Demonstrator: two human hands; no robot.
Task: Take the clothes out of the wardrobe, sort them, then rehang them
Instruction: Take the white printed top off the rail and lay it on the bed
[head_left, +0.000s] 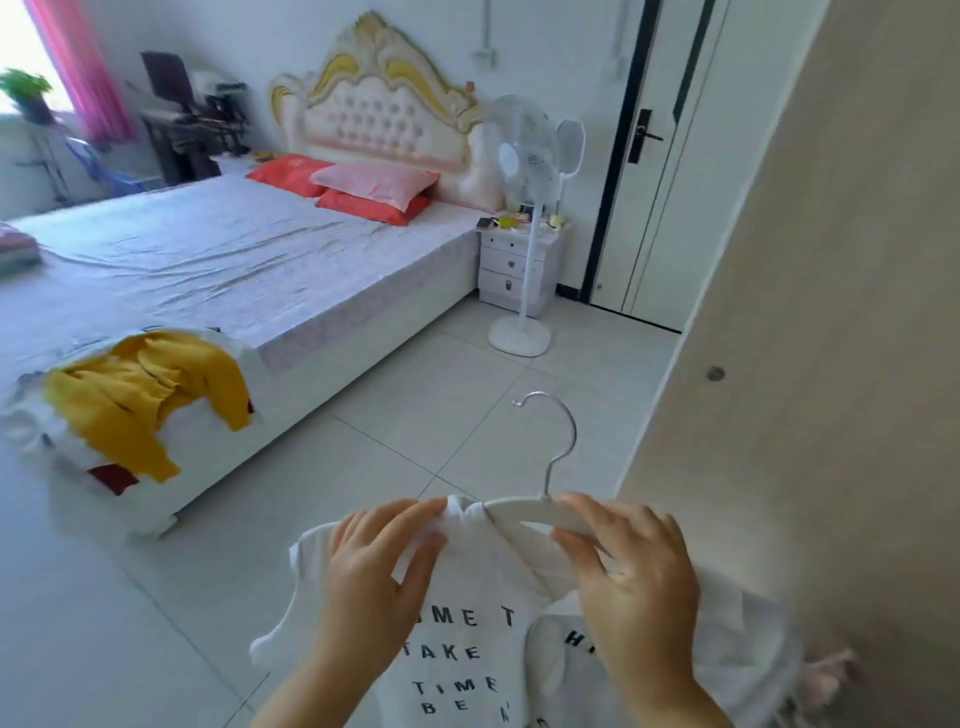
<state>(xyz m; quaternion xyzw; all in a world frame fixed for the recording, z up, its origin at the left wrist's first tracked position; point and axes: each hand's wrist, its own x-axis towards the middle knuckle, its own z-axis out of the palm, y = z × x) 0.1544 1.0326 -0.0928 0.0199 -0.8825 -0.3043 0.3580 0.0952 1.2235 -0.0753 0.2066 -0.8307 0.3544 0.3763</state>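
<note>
Left hand (384, 566): fingers and thumb pinch the collar of the white T-shirt (457, 654)
Right hand (631, 577): fingers curled over one arm of the white hanger (519, 512), thumb gripping it from below
White T-shirt: held low in front of the person, above the tiled floor (415, 426), black lettering facing up
Hanger: its other arm is tucked into the shirt's neck, metal hook (574, 428) pointing away
Yellow garment (145, 400): heaped with other clothes on the near corner of the bed (234, 249)
Fan (524, 208): standing just beside the nightstand (511, 270)
</note>
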